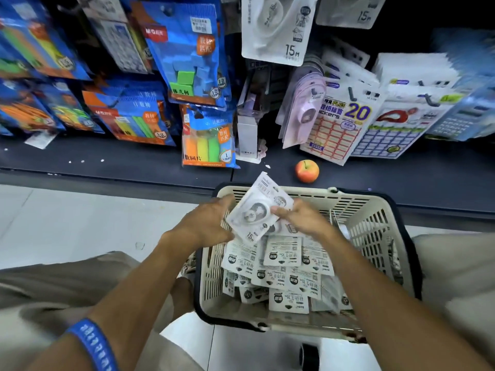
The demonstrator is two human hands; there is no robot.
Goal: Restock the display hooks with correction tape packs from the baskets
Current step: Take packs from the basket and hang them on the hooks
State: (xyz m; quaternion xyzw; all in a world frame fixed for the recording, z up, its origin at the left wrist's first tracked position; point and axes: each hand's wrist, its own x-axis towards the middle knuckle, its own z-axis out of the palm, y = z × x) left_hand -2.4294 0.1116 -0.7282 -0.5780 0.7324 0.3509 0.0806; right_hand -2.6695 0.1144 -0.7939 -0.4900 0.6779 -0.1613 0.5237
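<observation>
A cream plastic basket [375,226] with a dark rim sits on the floor between my knees, filled with several white correction tape packs [281,266]. Above its far end, both hands hold a small stack of white packs [257,210]. My left hand [206,223] grips the stack's left edge, and my right hand [300,218] pinches its right edge. White 15m correction tape packs [276,28] hang from hooks at the top of the display, above the basket.
Blue maths-toy packs [187,49] hang at the left of the display; sticker sheets [337,127] and lilac packs [302,113] lean at the right. An apple [307,171] lies on the dark base shelf [107,162]. My knees flank the basket on the pale floor.
</observation>
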